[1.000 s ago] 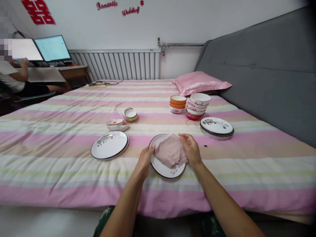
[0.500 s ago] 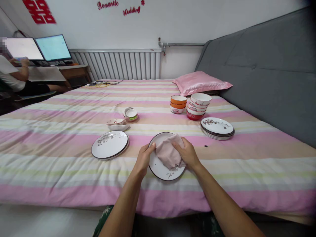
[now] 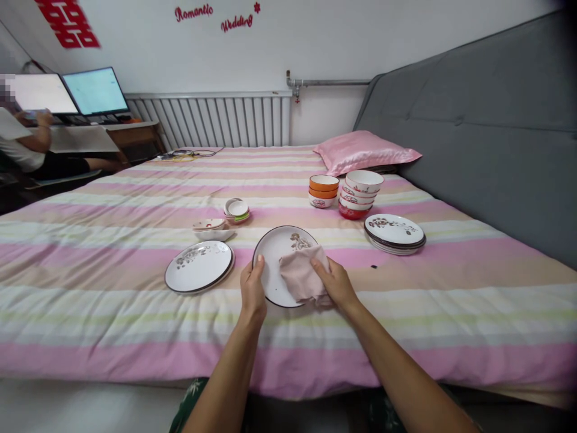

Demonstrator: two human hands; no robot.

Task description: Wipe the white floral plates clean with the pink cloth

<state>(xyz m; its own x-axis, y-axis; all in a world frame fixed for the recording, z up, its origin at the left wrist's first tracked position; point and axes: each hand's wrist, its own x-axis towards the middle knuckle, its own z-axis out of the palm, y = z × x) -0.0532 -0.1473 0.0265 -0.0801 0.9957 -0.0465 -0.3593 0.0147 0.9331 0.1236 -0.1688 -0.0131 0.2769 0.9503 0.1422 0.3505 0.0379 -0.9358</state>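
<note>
Here, at the near edge of a striped bed [image 3: 90, 252], the person's left hand [image 3: 252, 291] has its grip closed on the left rim of a white, dark-rimmed plate [image 3: 276, 255]. The thumb lies on top, and the fingers beneath are hidden. The right hand [image 3: 337, 286] has its grip closed on a bunched pink cloth [image 3: 301, 278] and presses it to the plate's lower right part, which the cloth covers. Several of that hand's fingertips are lost in the folds.

The plate sits in the middle foreground, between the two hands. Being round, it has no long axis. Its face is turned up and toward the camera, with a brown flower print at its far side. Whether its near rim rests on the bed cannot be told. The cloth's bunch runs from the plate's centre down toward the right wrist.

A second plate [image 3: 199, 266] lies flat just to the left. A stack of plates [image 3: 395, 232] sits well to the right, with two stacks of bowls [image 3: 360, 193] behind it. Small dishes [image 3: 237, 208] lie farther back at centre. A tiny dark speck [image 3: 374, 266] on the bed is too small to identify. At far left, another person [image 3: 20, 141] at a desk with two monitors [image 3: 94, 90] is cut off by the picture's edge.
</note>
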